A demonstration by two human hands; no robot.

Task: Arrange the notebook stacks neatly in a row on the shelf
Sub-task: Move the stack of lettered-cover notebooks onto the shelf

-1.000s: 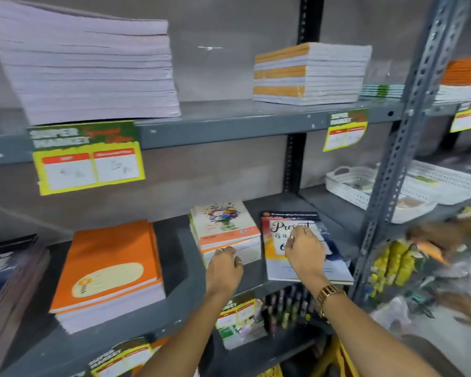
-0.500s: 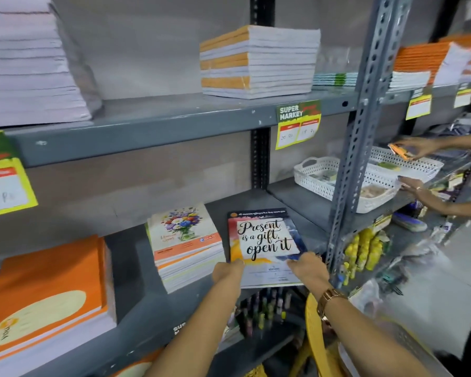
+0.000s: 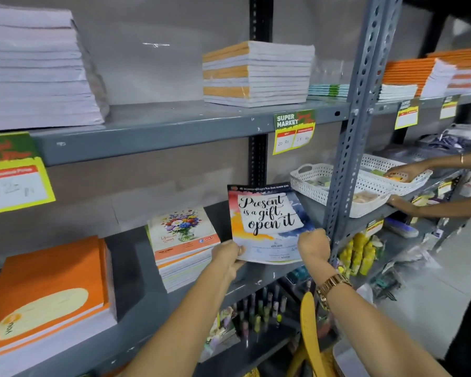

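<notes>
A thin notebook stack with a "Present is a gift, open it" cover [image 3: 267, 216] is tilted up off the middle grey shelf [image 3: 136, 257]. My left hand [image 3: 229, 255] grips its lower left corner and my right hand [image 3: 313, 247] grips its lower right edge, close to the metal upright. Left of it sits a stack of flower-cover notebooks [image 3: 184, 246]. Further left lies a thick stack of orange notebooks [image 3: 46, 297].
The top shelf carries a tall white stack [image 3: 36, 69] and an orange-and-white stack [image 3: 256, 73]. A perforated grey upright [image 3: 351, 137] stands right of my hands. White baskets [image 3: 337, 186] lie beyond it, where another person's hands [image 3: 403, 186] work. A yellow chair back [image 3: 310, 336] is below.
My hands moved from resting on the flower stack and the "Present" cover to gripping the "Present" stack's lower corners. Its front has risen off the shelf. The view shifted right.
</notes>
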